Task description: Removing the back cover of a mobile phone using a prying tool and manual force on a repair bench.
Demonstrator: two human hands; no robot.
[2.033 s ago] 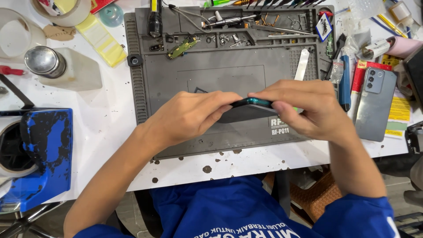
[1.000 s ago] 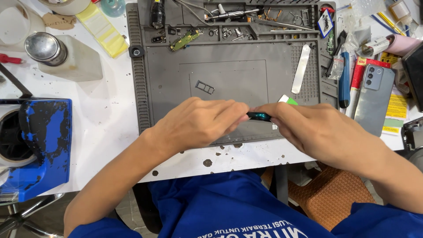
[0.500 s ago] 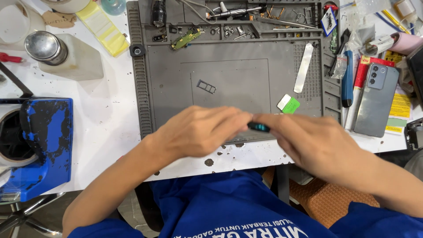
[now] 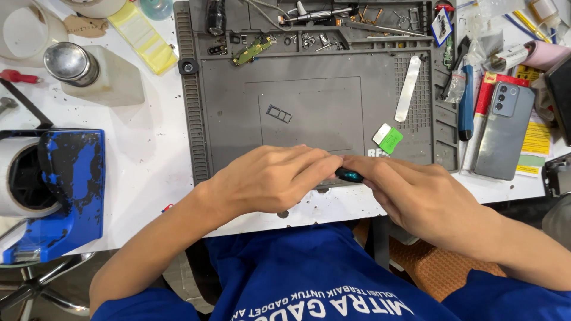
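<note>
White workbench (image 4: 148, 160) fills the view, with a grey repair mat (image 4: 226, 119) laid across it and a blue tape dispenser (image 4: 65, 196) at the left. Both hands meet at the mat's near edge: left hand (image 4: 267, 178) and right hand (image 4: 422, 202) pinch a small dark teal-edged device (image 4: 349, 175) between their fingertips. Grey phone (image 4: 505, 131) lies far right, a green tab (image 4: 391, 141) just above the hands.

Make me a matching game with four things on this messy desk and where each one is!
Things:
1. small metal card tray
2. green square tab
3. grey phone lying back up
4. blue tape dispenser

Places:
A. far left table edge
B. middle of grey mat
C. right of mat
D. mat's right side, above right hand

Pairs: 1-B, 2-D, 3-C, 4-A
</note>
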